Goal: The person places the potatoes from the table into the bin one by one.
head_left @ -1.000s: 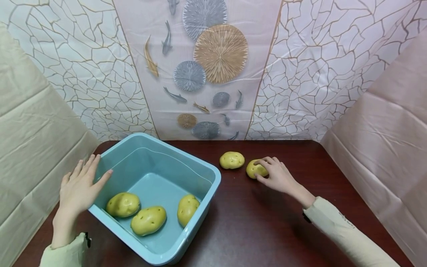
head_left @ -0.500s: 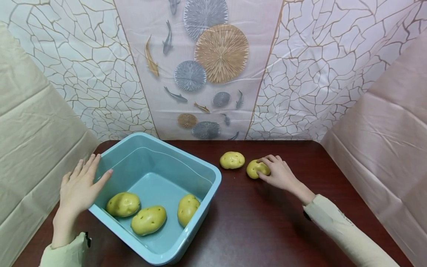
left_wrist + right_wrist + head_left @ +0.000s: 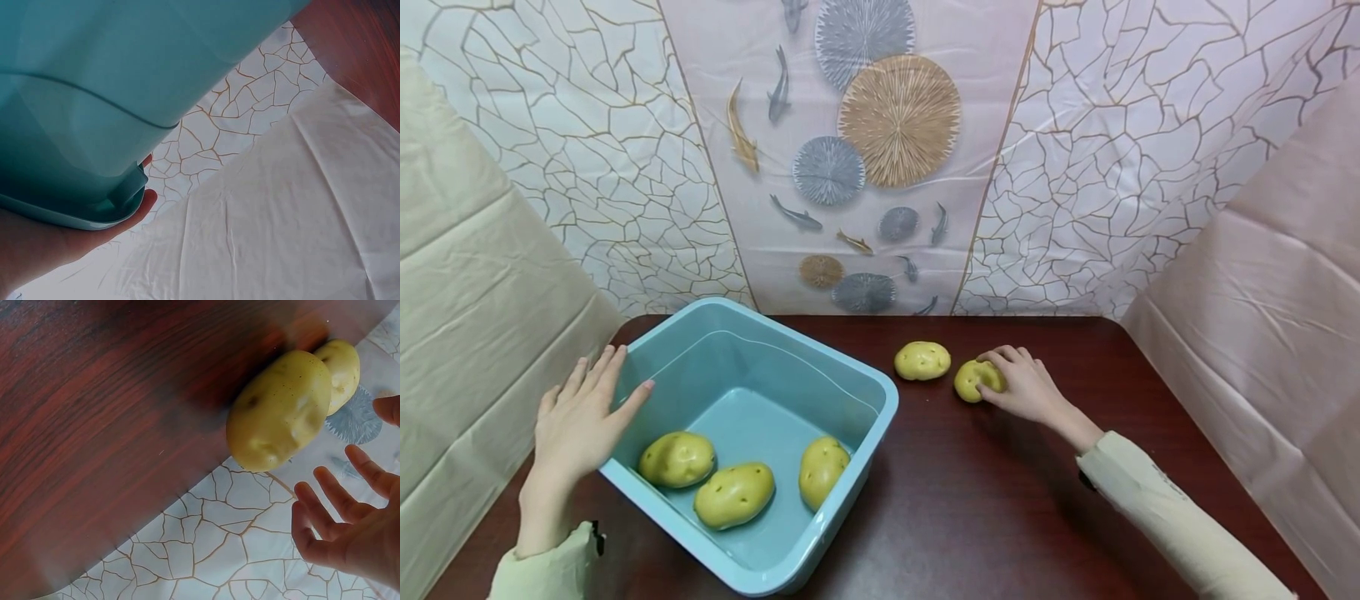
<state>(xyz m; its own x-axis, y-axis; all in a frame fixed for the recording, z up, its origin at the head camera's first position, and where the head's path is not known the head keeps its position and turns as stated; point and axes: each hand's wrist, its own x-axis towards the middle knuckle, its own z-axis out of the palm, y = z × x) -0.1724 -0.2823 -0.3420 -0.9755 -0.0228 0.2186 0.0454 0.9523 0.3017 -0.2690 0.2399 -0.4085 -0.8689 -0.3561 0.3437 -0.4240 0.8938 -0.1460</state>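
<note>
My left hand (image 3: 576, 425) rests on the left rim of a light blue plastic basin (image 3: 775, 367), its fingers stretched out. Seen from the left wrist, that hand (image 3: 56, 247) lies along the rim beneath the basin's wall (image 3: 94, 125). Beside a yellow potato (image 3: 970, 382) on the table, my right hand (image 3: 1026, 387) has its fingers loosely bent. The right wrist view shows a gap between this hand (image 3: 356, 528) and the potato (image 3: 278, 412). A second potato (image 3: 922, 361) lies just to the left, near the back edge.
Three potatoes lie inside the basin: one at the left (image 3: 677, 459), one in front (image 3: 734, 496) and one against the right wall (image 3: 822, 472). The dark red wooden table (image 3: 940, 508) is bordered by patterned cloth (image 3: 1075, 208) behind and plain cloth at both sides.
My right hand's fingers have drawn back slightly to the right, leaving more of the potato uncovered. That potato has barely shifted. The left hand and the basin have stayed in place.
</note>
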